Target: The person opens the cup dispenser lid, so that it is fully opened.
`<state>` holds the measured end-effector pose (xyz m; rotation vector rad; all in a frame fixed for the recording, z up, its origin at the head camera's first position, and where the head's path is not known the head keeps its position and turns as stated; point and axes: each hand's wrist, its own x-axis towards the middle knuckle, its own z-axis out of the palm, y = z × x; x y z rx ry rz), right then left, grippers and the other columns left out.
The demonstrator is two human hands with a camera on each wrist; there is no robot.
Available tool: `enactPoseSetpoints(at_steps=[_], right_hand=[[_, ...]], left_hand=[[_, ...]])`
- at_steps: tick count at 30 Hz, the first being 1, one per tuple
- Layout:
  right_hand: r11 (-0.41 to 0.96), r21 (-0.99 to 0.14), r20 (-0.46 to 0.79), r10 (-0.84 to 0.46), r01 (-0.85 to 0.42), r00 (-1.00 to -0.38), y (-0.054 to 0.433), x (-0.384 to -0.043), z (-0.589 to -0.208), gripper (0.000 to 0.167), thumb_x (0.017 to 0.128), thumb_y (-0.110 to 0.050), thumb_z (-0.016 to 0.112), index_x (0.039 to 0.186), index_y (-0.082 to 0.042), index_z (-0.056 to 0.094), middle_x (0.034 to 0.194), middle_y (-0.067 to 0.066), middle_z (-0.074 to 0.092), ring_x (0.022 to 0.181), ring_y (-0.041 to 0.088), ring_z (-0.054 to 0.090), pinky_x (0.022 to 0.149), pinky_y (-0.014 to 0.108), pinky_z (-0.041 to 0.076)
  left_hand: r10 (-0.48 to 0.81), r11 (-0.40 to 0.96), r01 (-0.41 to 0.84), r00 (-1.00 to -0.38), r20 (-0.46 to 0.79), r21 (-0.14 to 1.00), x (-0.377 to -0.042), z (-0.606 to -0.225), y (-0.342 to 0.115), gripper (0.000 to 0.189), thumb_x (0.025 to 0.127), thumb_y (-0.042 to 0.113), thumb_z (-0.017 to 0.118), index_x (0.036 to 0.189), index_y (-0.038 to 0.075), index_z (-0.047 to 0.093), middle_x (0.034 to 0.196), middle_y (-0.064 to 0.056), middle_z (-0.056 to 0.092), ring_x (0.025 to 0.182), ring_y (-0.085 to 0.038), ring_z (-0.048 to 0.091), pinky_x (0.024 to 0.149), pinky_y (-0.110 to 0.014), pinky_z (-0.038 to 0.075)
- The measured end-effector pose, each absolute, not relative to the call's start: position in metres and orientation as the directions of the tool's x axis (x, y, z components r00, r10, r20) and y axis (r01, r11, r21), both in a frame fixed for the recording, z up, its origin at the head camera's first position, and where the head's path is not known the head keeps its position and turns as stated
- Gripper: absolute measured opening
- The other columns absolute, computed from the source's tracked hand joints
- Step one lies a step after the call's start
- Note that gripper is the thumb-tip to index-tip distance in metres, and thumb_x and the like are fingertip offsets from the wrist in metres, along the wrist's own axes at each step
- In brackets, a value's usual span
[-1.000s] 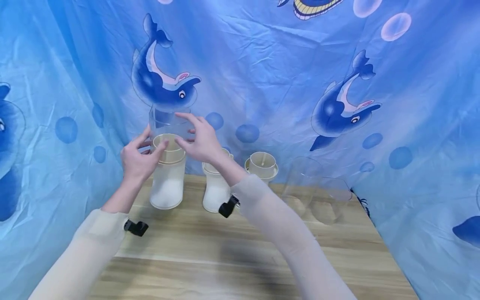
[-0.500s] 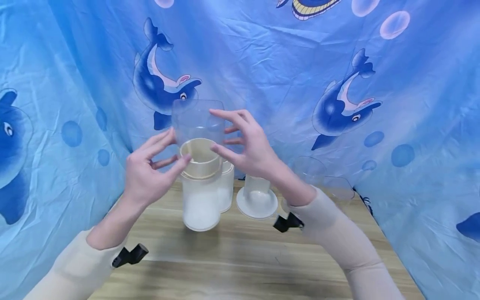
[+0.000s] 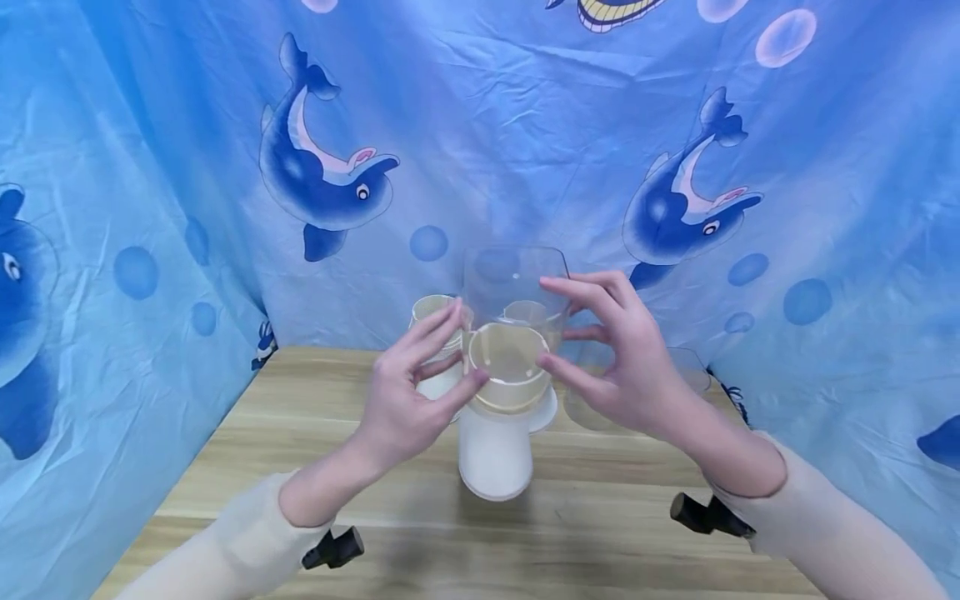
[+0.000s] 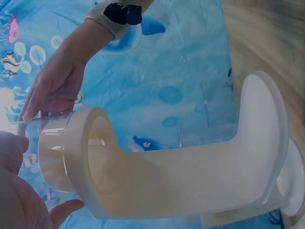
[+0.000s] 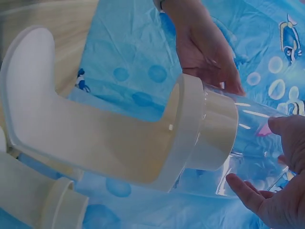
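Note:
Both my hands hold a clear plastic cylinder (image 3: 513, 271) from opposite sides, near the middle of the head view. Its lower end fits around the cream collar (image 5: 219, 129) of a white plastic stand (image 3: 495, 458). In the wrist views the stand shows a collar at one end, a curved open-fronted body and a flat rounded foot (image 4: 264, 138). My left hand (image 3: 408, 396) grips the left side, its thumb at the collar's near rim. My right hand (image 3: 622, 358) curves around the right side, fingertips higher on the clear wall.
A similar white stand (image 3: 431, 304) is just behind and left, partly covered by my left hand. Another stand's round white base (image 3: 545, 412) shows behind the held one. Clear cylinders (image 3: 688, 367) are at the right rear on the wooden table (image 3: 315, 425). Blue dolphin-print cloth (image 3: 487, 125) surrounds the table.
Both hands have moved from the left to the middle and nearer, bringing the white stand and its clear cylinder along. The other stands appear to stay in place.

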<state>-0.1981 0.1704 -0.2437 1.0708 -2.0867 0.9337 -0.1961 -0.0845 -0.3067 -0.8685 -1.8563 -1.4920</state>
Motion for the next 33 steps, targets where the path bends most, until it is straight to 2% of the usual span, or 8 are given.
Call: enactPoseSetpoints(at_steps=[5,8,17,29,33], right_hand=[[0.460,-0.376,0.725,-0.395,-0.804,-0.565,0.181,-0.186,-0.259,0.076,0.079,0.006,0.090,0.146,-0.011,0.061,0.137,0.014,0.053,0.114,0.014,0.055,0.084,0.028,0.066],[0.467,-0.397,0.718,-0.379,-0.790,-0.584,0.184,-0.181,-0.265,0.076,0.078,0.007,0.090,0.145,-0.011,0.062,0.136,0.014,0.053,0.113,0.017,0.054,0.083,0.028,0.066],[0.474,-0.442,0.687,-0.367,-0.762,-0.627,0.190,-0.184,-0.283,0.076,0.079,0.007,0.089,0.146,-0.013,0.061,0.138,0.013,0.052,0.119,0.011,0.052,0.084,0.031,0.067],[0.471,-0.492,0.643,-0.371,-0.732,-0.671,0.191,-0.194,-0.302,0.074,0.083,0.004,0.087,0.148,-0.017,0.058,0.140,0.012,0.050,0.120,0.015,0.051,0.088,0.033,0.066],[0.490,-0.504,0.624,-0.363,-0.711,-0.692,0.192,-0.195,-0.307,0.074,0.083,0.003,0.088,0.148,-0.017,0.058,0.140,0.012,0.050,0.121,0.015,0.051,0.088,0.031,0.066]], left_hand=[[0.158,0.136,0.789,-0.614,0.774,0.599,-0.196,-0.322,-0.075,0.069,0.083,-0.004,0.086,0.147,-0.001,0.060,0.156,-0.021,0.057,0.136,-0.035,0.064,0.092,-0.031,0.063],[0.168,0.116,0.785,-0.619,0.767,0.608,-0.196,-0.328,-0.072,0.069,0.083,-0.003,0.086,0.147,-0.002,0.060,0.155,-0.023,0.056,0.135,-0.036,0.064,0.092,-0.032,0.063],[0.185,0.104,0.751,-0.659,0.729,0.652,-0.200,-0.344,-0.066,0.068,0.085,-0.001,0.086,0.147,-0.003,0.059,0.156,-0.021,0.056,0.132,-0.036,0.066,0.093,-0.032,0.063],[0.184,0.101,0.742,-0.669,0.720,0.663,-0.212,-0.364,-0.066,0.069,0.084,0.000,0.087,0.147,-0.002,0.060,0.154,-0.019,0.058,0.129,-0.037,0.068,0.090,-0.033,0.064],[0.183,0.095,0.736,-0.675,0.715,0.670,-0.215,-0.370,-0.064,0.068,0.084,0.000,0.088,0.146,-0.003,0.061,0.153,-0.020,0.059,0.128,-0.033,0.069,0.089,-0.034,0.065]])
